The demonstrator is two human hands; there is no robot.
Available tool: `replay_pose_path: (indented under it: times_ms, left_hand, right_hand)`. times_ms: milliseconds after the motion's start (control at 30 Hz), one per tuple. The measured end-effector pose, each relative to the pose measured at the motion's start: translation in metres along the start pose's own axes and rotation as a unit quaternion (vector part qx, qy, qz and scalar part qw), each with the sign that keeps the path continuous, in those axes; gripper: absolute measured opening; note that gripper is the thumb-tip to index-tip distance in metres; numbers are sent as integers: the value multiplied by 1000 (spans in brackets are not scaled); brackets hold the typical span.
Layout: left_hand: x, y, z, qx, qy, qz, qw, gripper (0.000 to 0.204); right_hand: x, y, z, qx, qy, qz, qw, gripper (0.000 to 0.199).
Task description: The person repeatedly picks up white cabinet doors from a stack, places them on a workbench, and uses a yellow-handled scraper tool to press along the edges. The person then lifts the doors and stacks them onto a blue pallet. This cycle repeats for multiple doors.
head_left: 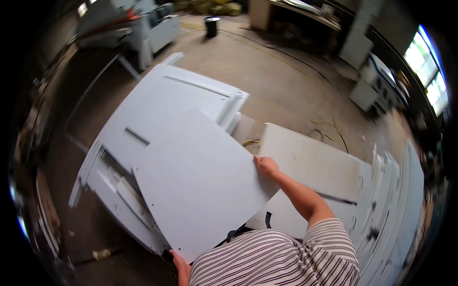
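Your striped shirt point(281, 260) fills the lower edge of the view, nearest the camera; the flat grey panel point(200, 186) you carry is held just in front of it.

Hands: your left hand point(180, 268) grips the panel's near lower corner, fingers curled under the edge. Your right hand point(266, 166) pinches the panel's right edge about midway along, thumb on top, arm extended. Both hands are closed on the panel.

Position: the panel is held tilted above a stack of grey formed parts point(157, 109) lying on the concrete floor point(286, 81). It overlaps that stack on the left and partly covers a second pale sheet point(310, 162) on the right.

Handling: judge the panel as thin sheet stock, stiff along short spans but liable to flex across its width. Its smooth coated face looks slippery, and the edges may be sharp. Take hold at opposite edges, well apart, as you do now, and keep it level to limit sag. The weight appears moderate.

Surroundings: more upright grey sheets point(396, 200) stand at the far right; a dark bucket point(211, 25) sits well away on the floor.
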State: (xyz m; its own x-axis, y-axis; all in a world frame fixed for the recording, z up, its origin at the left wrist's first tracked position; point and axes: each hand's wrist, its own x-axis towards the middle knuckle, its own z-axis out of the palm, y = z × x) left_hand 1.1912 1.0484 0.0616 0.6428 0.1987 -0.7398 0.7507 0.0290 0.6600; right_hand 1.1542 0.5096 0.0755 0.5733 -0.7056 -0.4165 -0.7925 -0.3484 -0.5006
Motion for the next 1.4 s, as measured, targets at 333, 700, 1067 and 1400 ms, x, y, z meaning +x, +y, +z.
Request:
replay_pose_path:
  times_ms: [333,700,1067,1400]
  left_hand:
    - [-7,12,74,290,-107,153,939,69]
    - [-126,-76,216,403,-341,175,831,61]
    - [-107,-165,185,493,-424,21,760,33]
    - [-85,-169,179,445,-415,8,794,36]
  right_hand:
    - [-180,197,-60,132,138,129,973,64]
    - [-365,439,-47,122,322,322,882,58]
    - [-462,500,-3,220,296,408,835,36]
    - [-492,456,76,755,257,338,499,20]
